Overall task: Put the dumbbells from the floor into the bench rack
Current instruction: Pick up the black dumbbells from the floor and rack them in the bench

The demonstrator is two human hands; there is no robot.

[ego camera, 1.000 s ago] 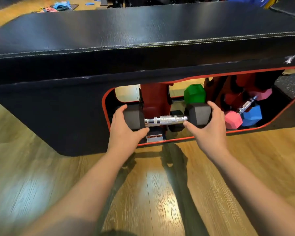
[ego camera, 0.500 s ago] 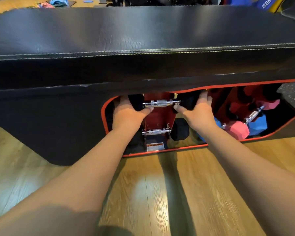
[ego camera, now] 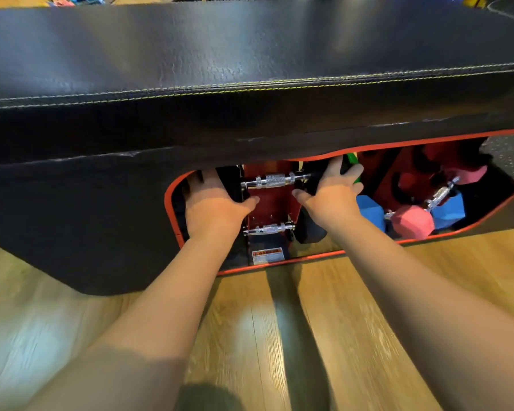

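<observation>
1. Hands are gripping a black dumbbell point(ego camera: 275, 180) by its ends: our left hand point(ego camera: 212, 204) is cupping one head, our right hand point(ego camera: 330, 195) the other.
2. We are seating it on the red rack point(ego camera: 272, 200), at twelve o'clock above another black dumbbell point(ego camera: 269, 229).
3. Blue and pink dumbbells point(ego camera: 414, 222) are lying racked at three o'clock; we are seeing none left on the floor point(ego camera: 250, 336).

pretty tight in here; bench pad point(ego camera: 250, 69) hangs low over the opening, red rack post point(ego camera: 272, 203) dead centre, lower dumbbell point(ego camera: 269, 229) underneath, coloured dumbbells point(ego camera: 413, 221) crowding the right side
</observation>
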